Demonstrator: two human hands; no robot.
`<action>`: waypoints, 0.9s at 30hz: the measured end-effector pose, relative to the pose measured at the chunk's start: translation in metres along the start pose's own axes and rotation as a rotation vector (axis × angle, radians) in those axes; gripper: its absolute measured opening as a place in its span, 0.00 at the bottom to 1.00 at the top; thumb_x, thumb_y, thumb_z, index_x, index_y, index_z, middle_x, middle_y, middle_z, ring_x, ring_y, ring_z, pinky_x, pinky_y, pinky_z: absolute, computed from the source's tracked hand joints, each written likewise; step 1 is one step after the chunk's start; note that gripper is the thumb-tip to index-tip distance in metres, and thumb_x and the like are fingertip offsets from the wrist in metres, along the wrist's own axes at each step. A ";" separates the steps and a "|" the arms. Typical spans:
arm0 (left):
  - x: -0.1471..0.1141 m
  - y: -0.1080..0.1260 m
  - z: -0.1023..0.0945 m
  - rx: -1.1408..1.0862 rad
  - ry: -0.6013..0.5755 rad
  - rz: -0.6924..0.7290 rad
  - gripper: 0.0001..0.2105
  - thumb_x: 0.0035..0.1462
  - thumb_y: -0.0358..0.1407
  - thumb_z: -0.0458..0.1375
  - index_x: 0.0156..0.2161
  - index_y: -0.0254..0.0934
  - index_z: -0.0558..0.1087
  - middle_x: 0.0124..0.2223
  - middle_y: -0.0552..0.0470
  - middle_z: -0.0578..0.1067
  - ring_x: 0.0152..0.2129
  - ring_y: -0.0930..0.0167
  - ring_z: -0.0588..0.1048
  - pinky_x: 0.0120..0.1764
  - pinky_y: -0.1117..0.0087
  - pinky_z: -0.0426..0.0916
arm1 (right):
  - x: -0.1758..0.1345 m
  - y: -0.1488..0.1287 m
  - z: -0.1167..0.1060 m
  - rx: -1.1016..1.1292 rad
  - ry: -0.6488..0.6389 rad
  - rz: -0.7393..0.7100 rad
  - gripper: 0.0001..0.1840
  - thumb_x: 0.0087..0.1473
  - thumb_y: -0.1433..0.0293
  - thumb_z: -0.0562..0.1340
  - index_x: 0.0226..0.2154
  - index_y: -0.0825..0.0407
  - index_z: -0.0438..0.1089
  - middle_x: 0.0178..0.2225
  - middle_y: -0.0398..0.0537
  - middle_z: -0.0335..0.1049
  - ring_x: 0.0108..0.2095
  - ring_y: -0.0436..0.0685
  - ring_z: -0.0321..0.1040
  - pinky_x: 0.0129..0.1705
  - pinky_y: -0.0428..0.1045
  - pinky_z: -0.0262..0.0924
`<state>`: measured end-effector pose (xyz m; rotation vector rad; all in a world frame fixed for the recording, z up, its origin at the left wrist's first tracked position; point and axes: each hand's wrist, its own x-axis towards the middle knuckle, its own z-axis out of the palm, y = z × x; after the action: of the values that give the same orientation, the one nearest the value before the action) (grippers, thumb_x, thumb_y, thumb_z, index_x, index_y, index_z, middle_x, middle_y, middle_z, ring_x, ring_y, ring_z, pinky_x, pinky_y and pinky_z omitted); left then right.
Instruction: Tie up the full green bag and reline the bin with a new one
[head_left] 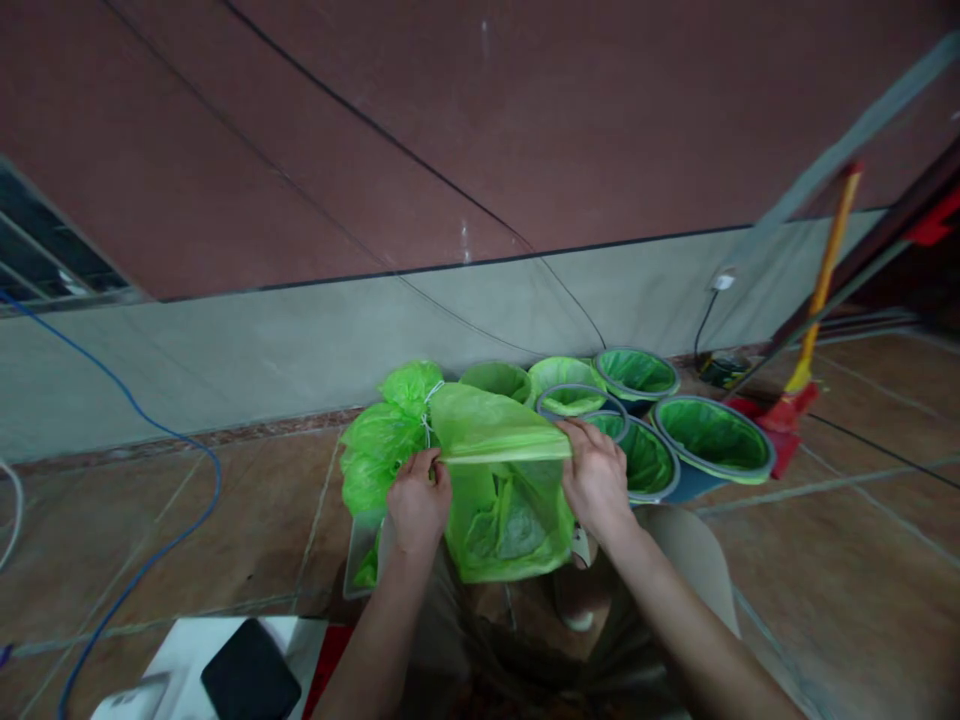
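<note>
A light green plastic bag (510,510) hangs in front of my knees, its mouth spread wide and a folded edge across the top. My left hand (421,500) is closed on the left end of that edge, thumb against curled fingers. At the opposite end, my right hand (596,475) grips the bag's rim. Behind my left hand, a bundle of bright green bags (382,440) is bound by a white tie (428,405). A loose-looking grey ring (581,388) shows just beyond my right hand.
Several bins lined with green bags stand along the wall, including one bin (712,440) at the right. A red dustpan (784,425) and a yellow handle (825,270) are farther right. A blue cable (161,425) crosses the tiled floor. A black object (251,670) lies lower left.
</note>
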<state>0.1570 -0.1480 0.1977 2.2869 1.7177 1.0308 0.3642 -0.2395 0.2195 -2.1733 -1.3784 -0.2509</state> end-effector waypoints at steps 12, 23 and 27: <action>-0.024 0.043 0.010 -0.162 -0.079 0.207 0.10 0.57 0.30 0.53 0.41 0.37 0.75 0.37 0.49 0.77 0.37 0.68 0.74 0.42 0.68 0.68 | -0.023 -0.023 0.019 -0.092 -0.028 -0.115 0.38 0.53 0.67 0.59 0.64 0.55 0.49 0.60 0.61 0.57 0.57 0.68 0.55 0.56 0.62 0.50; -0.030 0.055 0.014 -0.059 -0.173 0.289 0.07 0.56 0.30 0.55 0.38 0.39 0.75 0.34 0.51 0.76 0.35 0.69 0.73 0.39 0.70 0.67 | -0.021 -0.030 0.023 0.015 -0.133 -0.190 0.20 0.55 0.76 0.54 0.49 0.52 0.70 0.52 0.52 0.69 0.52 0.60 0.60 0.59 0.57 0.46; -0.035 0.051 0.018 -0.047 -0.136 0.278 0.09 0.55 0.31 0.56 0.42 0.38 0.74 0.36 0.50 0.76 0.37 0.67 0.73 0.41 0.68 0.67 | -0.020 -0.027 0.021 0.040 -0.126 -0.197 0.22 0.53 0.78 0.54 0.49 0.53 0.70 0.49 0.51 0.72 0.49 0.60 0.62 0.56 0.55 0.48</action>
<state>0.2038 -0.1918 0.1913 2.5498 1.3394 0.9208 0.3281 -0.2354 0.2031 -2.0521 -1.6567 -0.1607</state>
